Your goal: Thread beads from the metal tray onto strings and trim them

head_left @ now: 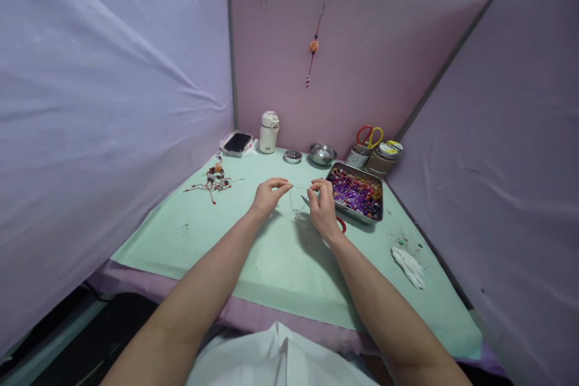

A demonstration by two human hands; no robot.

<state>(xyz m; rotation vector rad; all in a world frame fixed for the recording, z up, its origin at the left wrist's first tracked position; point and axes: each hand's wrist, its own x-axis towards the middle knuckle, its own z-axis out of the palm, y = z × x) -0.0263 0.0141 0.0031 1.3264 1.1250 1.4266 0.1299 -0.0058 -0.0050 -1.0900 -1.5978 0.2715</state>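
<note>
A thin dark thread (299,187) runs between my two hands, and a loose tangle of it hangs down over the table. My left hand (270,195) pinches one end between thumb and fingertips. On the other side, my right hand (322,202) pinches the thread too. Red-handled scissors (341,225) show at this hand, blade tip on its left and handle on its right; whether the palm grips them or they lie beneath, I cannot tell. A metal tray (362,217) of purple, red and orange beads (355,192) stands just right of my right hand.
Finished-looking beaded strings (217,180) lie at left. Along the back stand a phone (238,142), a white bottle (268,132), a small dish (293,157), a metal bowl (322,155) and jars (383,158). A white glove (408,266) lies right. A beaded pendant (313,46) hangs behind.
</note>
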